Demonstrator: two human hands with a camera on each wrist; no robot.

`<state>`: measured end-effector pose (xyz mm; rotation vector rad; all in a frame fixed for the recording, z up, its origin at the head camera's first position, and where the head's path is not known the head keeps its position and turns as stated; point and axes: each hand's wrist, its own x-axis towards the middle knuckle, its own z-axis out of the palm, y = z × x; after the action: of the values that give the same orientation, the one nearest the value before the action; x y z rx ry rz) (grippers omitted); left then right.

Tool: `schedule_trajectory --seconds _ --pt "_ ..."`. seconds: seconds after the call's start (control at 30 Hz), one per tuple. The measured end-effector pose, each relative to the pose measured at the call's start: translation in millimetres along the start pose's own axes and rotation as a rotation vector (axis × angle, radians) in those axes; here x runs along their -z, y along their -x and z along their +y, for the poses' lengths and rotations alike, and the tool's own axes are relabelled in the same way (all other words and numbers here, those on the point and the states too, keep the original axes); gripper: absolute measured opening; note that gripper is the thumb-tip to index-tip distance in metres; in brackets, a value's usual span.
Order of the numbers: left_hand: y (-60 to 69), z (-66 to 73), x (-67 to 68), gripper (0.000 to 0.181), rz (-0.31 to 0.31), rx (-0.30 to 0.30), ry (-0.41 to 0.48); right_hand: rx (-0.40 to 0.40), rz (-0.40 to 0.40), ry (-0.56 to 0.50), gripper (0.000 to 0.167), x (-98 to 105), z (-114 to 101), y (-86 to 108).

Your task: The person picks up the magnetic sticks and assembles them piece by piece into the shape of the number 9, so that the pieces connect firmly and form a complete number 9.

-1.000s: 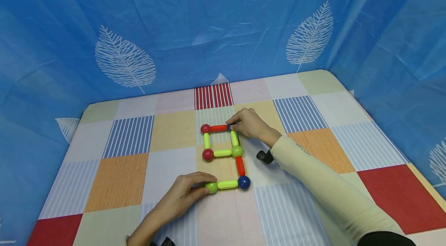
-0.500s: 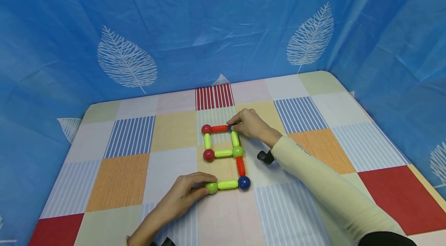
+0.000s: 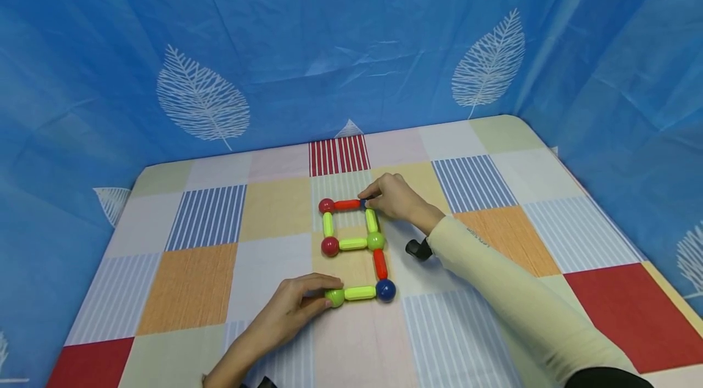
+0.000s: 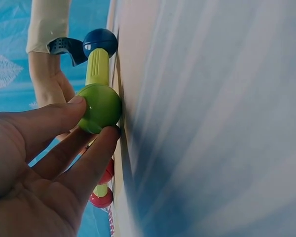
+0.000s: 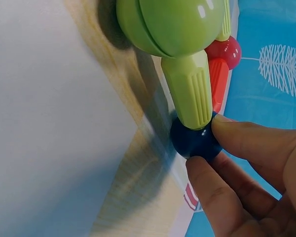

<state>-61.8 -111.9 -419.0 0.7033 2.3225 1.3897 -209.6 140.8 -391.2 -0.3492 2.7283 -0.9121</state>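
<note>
A flat figure of coloured balls and rods, like a magnetic building set, lies on the cloth. My left hand [image 3: 293,308] pinches the green ball [image 4: 101,106] at its near left end between thumb and fingers. From there a lime rod [image 3: 359,293] runs to a blue ball [image 3: 385,290]. A red rod [image 3: 380,263] joins that to a middle green ball [image 3: 375,241]. Lime and red rods, two red balls [image 3: 330,246] and a far blue ball [image 5: 195,140] form a closed square beyond. My right hand [image 3: 398,197] pinches this far blue ball, mostly hidden in the head view.
A patchwork cloth [image 3: 198,290] covers the table. Blue curtains [image 3: 351,40] with white leaf prints hang behind and at both sides. A black wrist camera mount [image 3: 419,249] juts out beside the right wrist, close to the figure.
The head view has shifted very slightly. Both hands keep hold of the same balls, and the figure looks unchanged.
</note>
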Motion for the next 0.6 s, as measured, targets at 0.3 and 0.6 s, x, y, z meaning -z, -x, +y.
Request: schedule_trajectory --seconds 0.3,0.6 --pt "-1.2 1.7 3.9 0.028 0.006 -0.009 -0.005 -0.002 0.009 0.014 0.02 5.4 -5.9 -0.9" --pt "-0.2 -1.8 -0.3 0.028 0.027 -0.056 -0.007 0.005 0.015 -0.017 0.02 -0.2 -1.6 1.9"
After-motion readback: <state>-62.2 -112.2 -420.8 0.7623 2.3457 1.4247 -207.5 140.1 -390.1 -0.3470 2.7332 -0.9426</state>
